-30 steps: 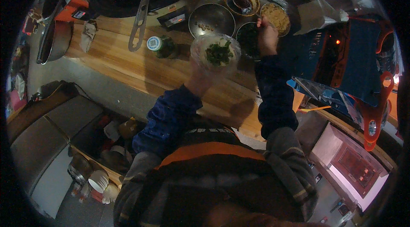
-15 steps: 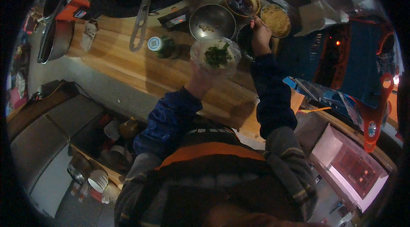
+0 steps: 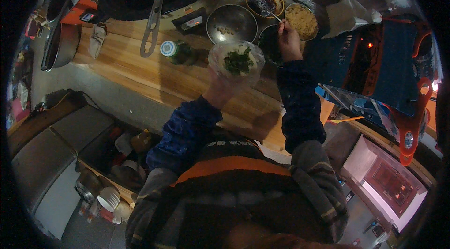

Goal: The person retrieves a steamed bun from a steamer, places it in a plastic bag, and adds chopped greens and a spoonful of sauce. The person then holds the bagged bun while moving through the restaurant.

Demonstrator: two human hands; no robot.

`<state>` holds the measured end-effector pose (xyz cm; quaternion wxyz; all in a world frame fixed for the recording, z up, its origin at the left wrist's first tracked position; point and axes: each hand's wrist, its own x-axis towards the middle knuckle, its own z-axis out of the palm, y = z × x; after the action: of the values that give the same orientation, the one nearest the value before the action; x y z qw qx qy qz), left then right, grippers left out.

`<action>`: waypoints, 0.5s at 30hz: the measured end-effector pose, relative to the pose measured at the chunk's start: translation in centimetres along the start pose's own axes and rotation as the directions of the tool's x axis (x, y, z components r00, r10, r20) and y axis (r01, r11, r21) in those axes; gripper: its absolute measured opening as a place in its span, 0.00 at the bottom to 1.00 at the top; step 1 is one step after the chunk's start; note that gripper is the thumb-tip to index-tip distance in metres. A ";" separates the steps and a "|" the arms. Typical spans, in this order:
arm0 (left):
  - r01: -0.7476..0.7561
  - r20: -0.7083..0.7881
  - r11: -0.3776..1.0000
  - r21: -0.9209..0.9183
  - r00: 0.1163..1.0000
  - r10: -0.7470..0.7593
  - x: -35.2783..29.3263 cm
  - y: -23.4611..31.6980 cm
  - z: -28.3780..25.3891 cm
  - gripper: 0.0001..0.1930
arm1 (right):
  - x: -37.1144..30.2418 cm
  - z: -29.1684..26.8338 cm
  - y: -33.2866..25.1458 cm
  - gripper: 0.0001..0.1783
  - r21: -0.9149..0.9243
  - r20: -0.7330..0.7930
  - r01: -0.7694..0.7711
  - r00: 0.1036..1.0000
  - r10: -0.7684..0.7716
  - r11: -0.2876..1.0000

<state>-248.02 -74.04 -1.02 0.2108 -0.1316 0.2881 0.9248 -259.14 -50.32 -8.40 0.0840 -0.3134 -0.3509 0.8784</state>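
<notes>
Wooden desk [image 3: 140,73] carries metal bowls; beside them, the left hand [image 3: 220,92] grips a clear bowl [image 3: 236,61] of greens, the right hand [image 3: 287,40] pinches a spoon [image 3: 269,12]. Dark sauce could drip between bowls.

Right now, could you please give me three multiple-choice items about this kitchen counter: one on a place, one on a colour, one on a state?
1. Where does the spoon reach?
A. into the bowl of dark sauce
B. into the green bottle
C. onto the floor

2. What colour is the topping in the held bowl?
A. red
B. green
C. white

3. How is that bowl kept?
A. resting on the counter
B. upside down
C. lifted in the left hand

Answers: 1 A, the right hand holds the spoon with its tip in the bowl of dark sauce. 2 B, chopped greens lie on top. 3 C, the left hand carries it above the wooden counter.
</notes>
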 end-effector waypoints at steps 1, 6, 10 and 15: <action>0.075 -0.061 0.996 -0.057 0.995 -0.079 0.1 0.0 0.0 0.32 | -0.3 0.2 -0.2 0.11 -0.037 -0.018 0.027 0.999 -0.028 0.999; -0.105 0.017 0.979 0.172 0.994 0.104 0.0 -0.2 -0.3 0.27 | -1.6 0.9 -0.8 0.12 -0.219 0.065 0.186 0.982 -0.176 0.958; -0.040 0.149 0.994 -0.102 0.987 0.055 0.0 -0.3 -0.4 0.23 | -1.9 1.5 -1.2 0.12 -0.273 0.036 0.233 0.972 -0.232 0.933; 0.018 0.037 0.997 -0.074 0.999 -0.015 0.0 0.3 0.0 0.22 | -1.9 1.2 -1.6 0.13 -0.364 0.040 0.237 0.970 -0.239 0.901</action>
<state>-248.10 -74.26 -0.92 0.2187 -0.1250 0.2485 0.9353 -258.48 -50.49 -5.69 0.1317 -0.2809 -0.5440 0.7796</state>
